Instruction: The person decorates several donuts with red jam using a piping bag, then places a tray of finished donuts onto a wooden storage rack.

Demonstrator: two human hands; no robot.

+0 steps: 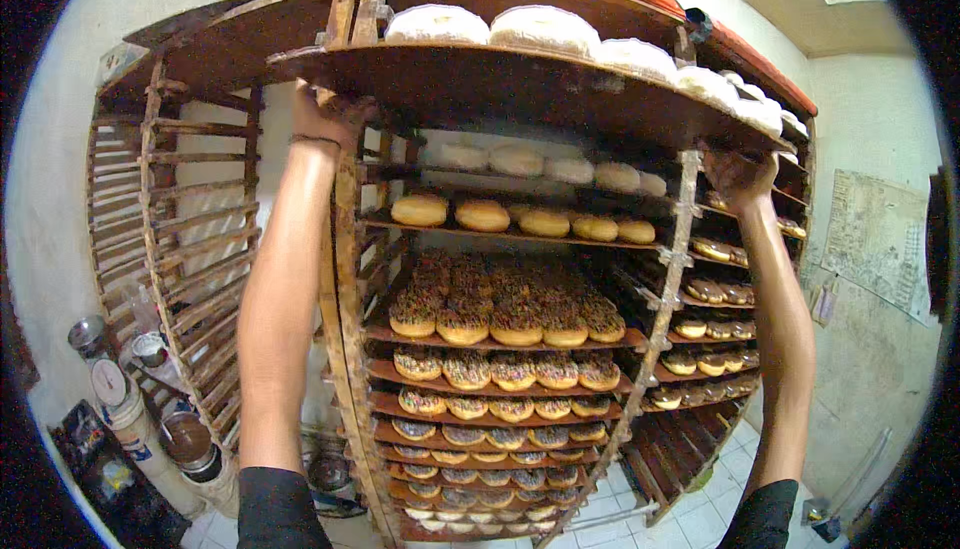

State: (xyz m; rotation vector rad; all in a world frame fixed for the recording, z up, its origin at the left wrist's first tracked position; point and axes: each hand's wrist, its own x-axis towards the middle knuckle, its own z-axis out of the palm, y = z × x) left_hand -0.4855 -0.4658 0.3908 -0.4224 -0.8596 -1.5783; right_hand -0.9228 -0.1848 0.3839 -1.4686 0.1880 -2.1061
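Observation:
At the top of a wooden rack, my left hand [332,114] and my right hand [738,174] are raised and grip a dark brown tray [530,84] from below, one near each end. White-coated doughnuts [545,31] sit on it. Beneath it, on the rack's shelves, are pale doughnuts [515,161], plain golden doughnuts [482,217] and several trays of doughnuts with dark tops and sprinkles [512,319]. To the right stand trays of chocolate-topped doughnuts [705,290]. The undersides of my fingers are partly in shadow at the tray's edge.
An open-slatted wooden rack [205,211] stands at the left, with buckets [140,449], metal bowls [88,334] and a round-dial scale [110,382] low beside it. A pale wall [870,349] with paper sheets is at the right, above a white tiled floor [700,524].

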